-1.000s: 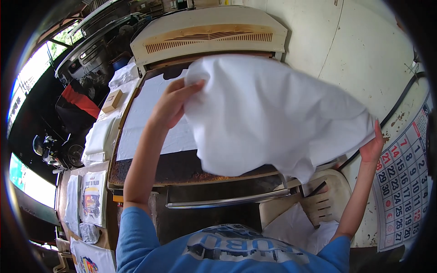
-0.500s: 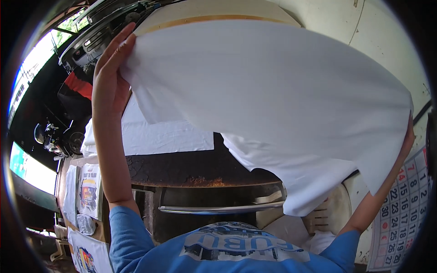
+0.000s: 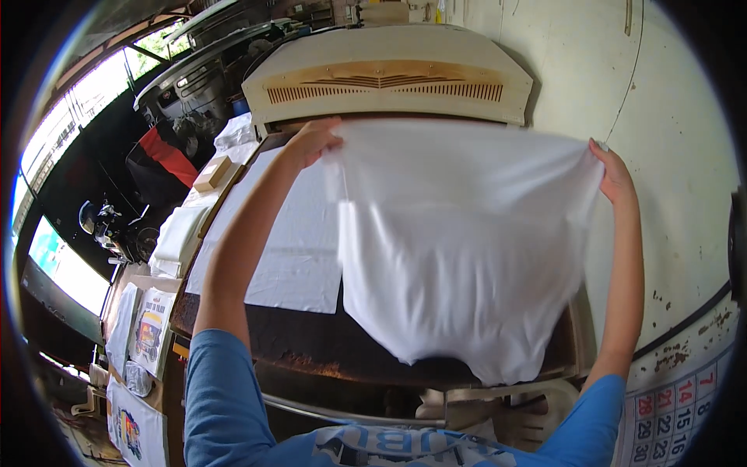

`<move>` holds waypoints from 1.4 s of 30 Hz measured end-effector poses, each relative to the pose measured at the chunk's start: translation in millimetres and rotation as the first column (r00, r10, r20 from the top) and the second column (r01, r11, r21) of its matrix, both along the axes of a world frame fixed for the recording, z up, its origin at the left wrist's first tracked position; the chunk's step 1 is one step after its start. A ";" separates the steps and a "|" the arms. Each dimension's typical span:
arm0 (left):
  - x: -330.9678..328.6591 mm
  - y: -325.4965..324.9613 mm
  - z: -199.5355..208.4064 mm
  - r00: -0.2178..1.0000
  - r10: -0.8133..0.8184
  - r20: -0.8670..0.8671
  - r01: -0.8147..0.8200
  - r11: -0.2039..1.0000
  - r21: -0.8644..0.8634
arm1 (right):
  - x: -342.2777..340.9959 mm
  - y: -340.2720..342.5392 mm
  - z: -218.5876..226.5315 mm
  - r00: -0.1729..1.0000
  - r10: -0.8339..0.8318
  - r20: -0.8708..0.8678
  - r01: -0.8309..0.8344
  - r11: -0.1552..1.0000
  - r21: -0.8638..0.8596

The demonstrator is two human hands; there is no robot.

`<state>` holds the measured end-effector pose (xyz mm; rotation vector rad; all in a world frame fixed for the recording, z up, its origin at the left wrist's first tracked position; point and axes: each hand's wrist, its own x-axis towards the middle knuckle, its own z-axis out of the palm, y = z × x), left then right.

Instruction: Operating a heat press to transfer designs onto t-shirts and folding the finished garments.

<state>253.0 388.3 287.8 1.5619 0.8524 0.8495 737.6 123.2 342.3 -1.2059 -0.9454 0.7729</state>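
A white T-shirt (image 3: pixel 459 233) hangs spread between my two hands over a dark flat bed, its lower edge loose and rippled. My left hand (image 3: pixel 317 142) pinches its far left corner, fingers closed on the cloth. At the far right corner, my right hand (image 3: pixel 613 173) grips the fabric between thumb and fingers. Another white cloth piece (image 3: pixel 284 241) lies flat on the left part of the dark bed (image 3: pixel 288 331), partly behind my left forearm. The T-shirt covers much of the bed's right part.
A beige vented hood (image 3: pixel 389 82) spans the bed's far end. Folded white cloths (image 3: pixel 177 237) and a small tan box (image 3: pixel 212 174) lie along the left side. Printed white shirts (image 3: pixel 152 331) rest nearer left. A wall (image 3: pixel 669 156) stands right, with a calendar (image 3: pixel 677 412) low down.
Both hands have come down and inward, the T-shirt lowered from high in front of me to over the bed. The hood and more of the left side now show.
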 end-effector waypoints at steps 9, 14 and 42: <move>47.4 6.5 42.5 0.855 -0.004 0.518 -0.180 0.935 0.305 | 35.5 35.7 -7.1 0.994 -0.043 -0.103 0.081 0.913 0.399; 58.2 14.1 -54.3 0.939 0.125 0.321 -0.212 0.944 0.253 | 60.2 56.7 -106.2 0.977 -0.173 -0.123 0.188 0.974 0.126; 15.3 -188.2 -236.0 0.863 0.365 -0.350 -0.311 0.929 0.202 | 46.6 -98.2 -309.4 0.531 -0.365 0.765 0.677 0.726 -0.123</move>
